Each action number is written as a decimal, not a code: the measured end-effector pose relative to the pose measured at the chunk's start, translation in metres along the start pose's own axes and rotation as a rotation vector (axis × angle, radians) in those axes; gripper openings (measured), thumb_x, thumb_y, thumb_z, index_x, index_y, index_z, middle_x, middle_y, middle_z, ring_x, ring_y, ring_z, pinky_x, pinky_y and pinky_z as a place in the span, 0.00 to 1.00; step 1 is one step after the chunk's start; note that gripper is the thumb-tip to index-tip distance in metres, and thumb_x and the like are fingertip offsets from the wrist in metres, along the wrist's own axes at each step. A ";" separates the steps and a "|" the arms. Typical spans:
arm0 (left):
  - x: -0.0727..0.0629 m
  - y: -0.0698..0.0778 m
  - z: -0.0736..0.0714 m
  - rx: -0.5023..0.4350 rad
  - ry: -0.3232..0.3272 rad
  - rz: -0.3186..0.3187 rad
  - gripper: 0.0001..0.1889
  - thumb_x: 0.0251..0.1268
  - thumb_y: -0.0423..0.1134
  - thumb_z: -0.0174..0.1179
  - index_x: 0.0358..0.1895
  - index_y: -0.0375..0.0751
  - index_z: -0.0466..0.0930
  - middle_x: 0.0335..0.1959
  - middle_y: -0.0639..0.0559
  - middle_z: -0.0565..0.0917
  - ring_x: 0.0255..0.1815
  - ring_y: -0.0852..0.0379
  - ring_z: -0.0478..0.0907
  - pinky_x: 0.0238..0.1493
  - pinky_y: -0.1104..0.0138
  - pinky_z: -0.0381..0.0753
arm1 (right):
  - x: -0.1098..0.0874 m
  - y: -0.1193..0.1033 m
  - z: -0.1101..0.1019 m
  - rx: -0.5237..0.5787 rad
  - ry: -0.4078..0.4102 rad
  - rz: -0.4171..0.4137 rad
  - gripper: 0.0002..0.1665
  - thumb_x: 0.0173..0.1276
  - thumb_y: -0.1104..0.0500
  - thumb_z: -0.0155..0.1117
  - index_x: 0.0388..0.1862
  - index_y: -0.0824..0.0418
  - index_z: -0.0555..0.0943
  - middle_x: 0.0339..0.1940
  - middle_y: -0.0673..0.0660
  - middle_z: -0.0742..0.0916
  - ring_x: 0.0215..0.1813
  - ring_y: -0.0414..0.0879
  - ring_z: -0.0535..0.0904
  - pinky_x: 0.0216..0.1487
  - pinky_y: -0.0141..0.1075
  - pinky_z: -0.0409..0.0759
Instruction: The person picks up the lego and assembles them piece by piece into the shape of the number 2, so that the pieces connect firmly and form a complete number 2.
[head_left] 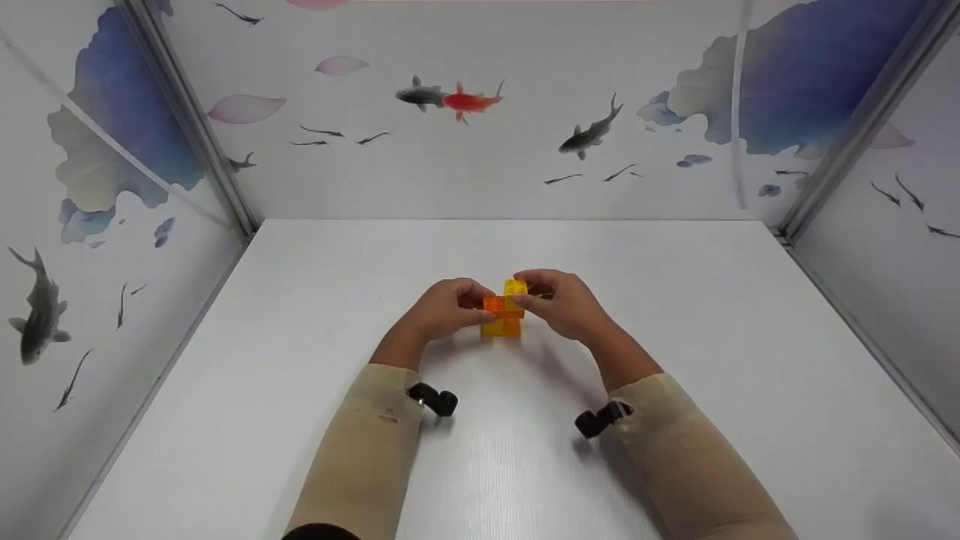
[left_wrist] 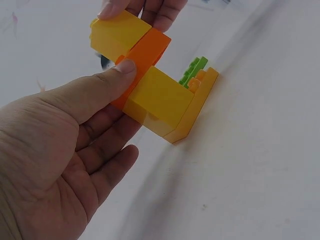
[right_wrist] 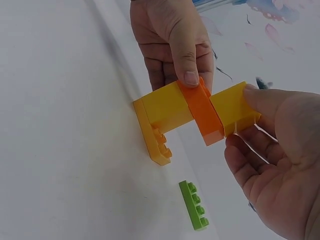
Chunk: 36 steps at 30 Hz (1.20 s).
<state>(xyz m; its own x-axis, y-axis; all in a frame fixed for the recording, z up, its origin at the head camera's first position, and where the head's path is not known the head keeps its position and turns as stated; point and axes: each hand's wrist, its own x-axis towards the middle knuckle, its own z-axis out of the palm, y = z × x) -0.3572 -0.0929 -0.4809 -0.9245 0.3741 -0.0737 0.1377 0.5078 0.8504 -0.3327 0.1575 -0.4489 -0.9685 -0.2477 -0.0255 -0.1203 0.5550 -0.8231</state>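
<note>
White and plain, the table spans the middle and lower frame of the head view, with two beige sleeves entering from the bottom edge. The left hand lies just left of centre and the right hand just right of it; the brick stack stands between, about equally near to both. In the right wrist view, the orange bar slants from upper centre toward lower right, roughly parallel to the amber base strip. The lower yellow block joins strip and bar. The left hand pinches the bar between thumb and fingers; the right hand is clamped on the upper yellow block, thumb against fingers. The governing relation, as judged here, is block to bar: the block meets the bar's right-hand end as the head view shows it; whether it is fully seated cannot be told. Smallest, the green strip lies apart from the stack at lower centre, nearer the right hand, its long axis roughly along the bar's.
</note>
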 end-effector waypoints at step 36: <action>0.000 0.003 0.000 -0.007 -0.015 -0.089 0.15 0.67 0.48 0.76 0.54 0.60 0.86 0.54 0.57 0.86 0.59 0.53 0.81 0.68 0.60 0.83 | 0.040 0.044 -0.031 -0.028 0.043 0.218 0.33 0.76 0.48 0.72 0.77 0.51 0.76 0.73 0.54 0.83 0.74 0.54 0.76 0.75 0.49 0.80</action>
<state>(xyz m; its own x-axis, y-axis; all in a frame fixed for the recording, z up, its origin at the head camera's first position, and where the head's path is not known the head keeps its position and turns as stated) -0.3567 -0.0913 -0.4780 -0.9276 0.3389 -0.1570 0.0524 0.5345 0.8436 -0.3832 0.1970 -0.4686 -0.9807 -0.0857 -0.1758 0.0870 0.6138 -0.7847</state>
